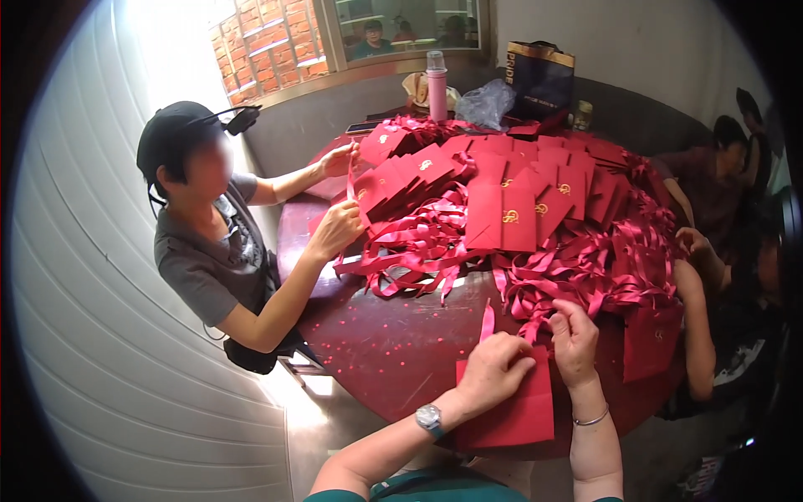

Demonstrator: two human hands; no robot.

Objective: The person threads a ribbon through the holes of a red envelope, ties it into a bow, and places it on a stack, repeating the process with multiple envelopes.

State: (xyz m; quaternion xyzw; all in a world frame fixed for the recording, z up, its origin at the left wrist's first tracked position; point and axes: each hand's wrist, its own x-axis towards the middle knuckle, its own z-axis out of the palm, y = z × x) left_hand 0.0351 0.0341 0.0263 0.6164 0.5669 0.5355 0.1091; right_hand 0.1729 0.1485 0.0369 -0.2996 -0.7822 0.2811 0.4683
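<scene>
A flat red paper bag (514,414) lies at the table's near edge in front of me. My left hand (499,368), with a watch on its wrist, is closed at the bag's top edge. A red ribbon (488,320) stands up just beyond its knuckles, and the exact grip is hidden under my fingers. My right hand (575,341), a bangle on its wrist, is raised beside the bag's upper right corner. Its thumb and forefinger are pinched together at a ribbon by the heap. Many tangled red ribbons (569,280) lie right beyond both hands.
Stacked red bags (502,213) cover the middle of the round dark table (376,368). At left a person (217,217) holds a ribbon; more people sit at right. A pink bottle (437,94), plastic bag (485,105) and dark carrier bag (539,79) stand at the back.
</scene>
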